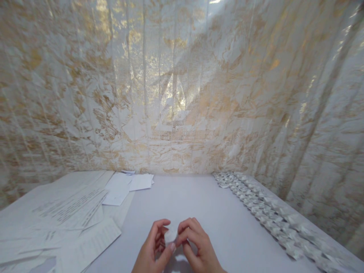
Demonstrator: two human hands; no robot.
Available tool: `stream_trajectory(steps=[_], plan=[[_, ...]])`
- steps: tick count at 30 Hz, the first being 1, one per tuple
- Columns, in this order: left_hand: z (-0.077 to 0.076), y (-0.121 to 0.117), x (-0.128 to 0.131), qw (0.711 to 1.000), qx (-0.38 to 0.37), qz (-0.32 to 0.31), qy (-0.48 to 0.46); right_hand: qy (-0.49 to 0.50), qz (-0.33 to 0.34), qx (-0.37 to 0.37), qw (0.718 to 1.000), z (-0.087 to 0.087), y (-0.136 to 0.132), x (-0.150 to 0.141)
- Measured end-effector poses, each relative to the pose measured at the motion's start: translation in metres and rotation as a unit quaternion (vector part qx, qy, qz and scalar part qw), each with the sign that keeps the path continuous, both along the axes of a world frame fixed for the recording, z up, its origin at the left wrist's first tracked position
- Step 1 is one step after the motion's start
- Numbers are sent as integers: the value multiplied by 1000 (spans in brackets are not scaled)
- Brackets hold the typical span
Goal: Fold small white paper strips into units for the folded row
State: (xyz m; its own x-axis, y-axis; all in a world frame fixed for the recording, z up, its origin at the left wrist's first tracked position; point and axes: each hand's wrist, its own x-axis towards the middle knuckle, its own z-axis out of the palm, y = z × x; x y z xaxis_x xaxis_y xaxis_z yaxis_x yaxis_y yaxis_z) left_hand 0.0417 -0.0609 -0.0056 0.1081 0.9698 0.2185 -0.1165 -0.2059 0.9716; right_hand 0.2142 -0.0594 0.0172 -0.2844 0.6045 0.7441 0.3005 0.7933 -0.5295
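Near the front middle of the table, a small white piece of paper (171, 236), curved or folded, sits between my two hands. My left hand (156, 246) curls around its left side, with the thumb against its lower edge. On the other side, my right hand (196, 242) pinches its right edge between thumb and fingers. The fingers partly cover the paper, so its full shape is hidden.
Printed paper sheets (71, 212) overlap across the left of the table (182, 197). Blank white slips (118, 189) lie at the back left. Long rows of small folded paper pieces (264, 212) run along the right side. A patterned plastic sheet (176, 94) hangs behind the table.
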Motion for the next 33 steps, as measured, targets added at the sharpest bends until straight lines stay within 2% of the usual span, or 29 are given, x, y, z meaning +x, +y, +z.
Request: stream_trajectory(steps=[8, 14, 21, 26, 33], plan=[[7, -3, -6, 992, 69, 0, 109, -2, -14, -28, 1000, -2, 0, -3], [9, -1, -11, 979, 76, -1, 191, 56, -9, -104, 993, -8, -2, -4], [13, -6, -6, 974, 93, -4, 207, 137, -28, -197, 971, -24, 3, -15], [16, -8, -5, 972, 123, 17, 200, 171, -5, -227, 959, -34, 5, -21], [15, -5, -7, 966, 156, 19, 204, 159, 14, -257, 953, -26, 2, -20]])
